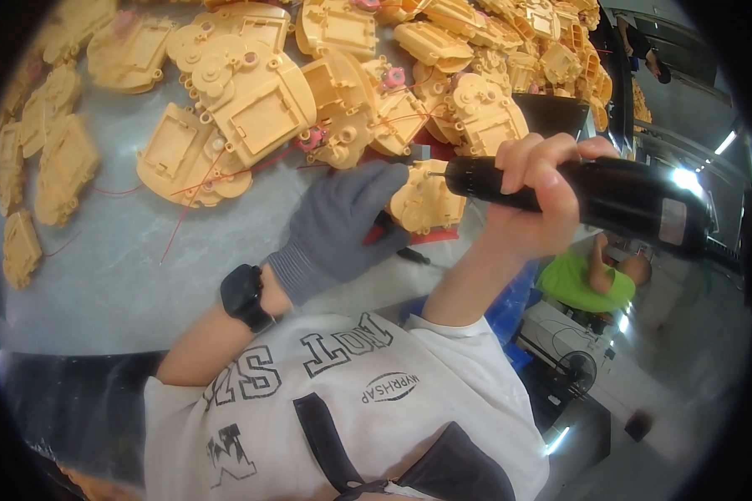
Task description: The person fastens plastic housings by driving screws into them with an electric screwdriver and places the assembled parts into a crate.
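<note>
1. Workshop bkgd, head view: grey tabletop; beyond it, R side, co-worker in lime-green top, black fan, blue sheet.
2. Yellow moulded plastic housings, qty many: heaped along far side of tabletop, some strewn at far L. Recessed rectangular bays show on several.
3. Pink parts, several, sm., set among housings; thin red wires trail from the pile.
4. Working housing, yellow, qty 1: near edge of pile, between both hands; red piece just below it.
5. L hand, grey knit glove: fingers bent, thumb apart from forefinger, at housing's L edge; firm grip or mere steadying, can't tell. Black wristwatch on that wrist.
6. R hand, ungloved: fingers wrapped round blk. power screwdriver, held approx. level, bit pointing L over working housing; bit contact can't be told.
</note>
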`<act>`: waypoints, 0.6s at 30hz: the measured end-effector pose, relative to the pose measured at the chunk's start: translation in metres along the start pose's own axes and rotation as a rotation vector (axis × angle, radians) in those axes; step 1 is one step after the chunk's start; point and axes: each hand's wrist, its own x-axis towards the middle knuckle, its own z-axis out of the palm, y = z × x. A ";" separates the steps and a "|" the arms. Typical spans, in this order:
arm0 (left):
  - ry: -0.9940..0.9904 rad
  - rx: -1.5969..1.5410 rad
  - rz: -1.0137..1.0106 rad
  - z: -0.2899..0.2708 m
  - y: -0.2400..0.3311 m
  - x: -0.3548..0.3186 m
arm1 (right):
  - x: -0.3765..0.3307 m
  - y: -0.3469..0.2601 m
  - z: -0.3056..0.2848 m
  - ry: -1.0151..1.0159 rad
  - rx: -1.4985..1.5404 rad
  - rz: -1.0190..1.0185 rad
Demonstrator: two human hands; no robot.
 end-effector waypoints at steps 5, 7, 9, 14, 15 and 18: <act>0.001 -0.011 0.004 0.001 -0.001 0.000 | -0.001 0.002 0.001 -0.050 0.001 0.014; 0.003 -0.015 0.008 0.000 -0.001 0.000 | -0.002 0.002 0.003 -0.050 -0.031 -0.008; 0.007 -0.017 0.016 0.001 0.000 -0.001 | -0.003 0.002 0.001 -0.046 -0.015 -0.016; -0.020 -0.012 0.026 0.004 -0.004 -0.002 | -0.005 0.001 -0.006 -0.037 -0.011 -0.030; -0.021 -0.009 0.030 0.004 -0.002 -0.001 | -0.004 -0.001 -0.007 -0.024 -0.020 -0.029; -0.035 -0.022 -0.051 0.008 0.011 0.002 | -0.014 -0.014 -0.016 0.036 -0.019 -0.073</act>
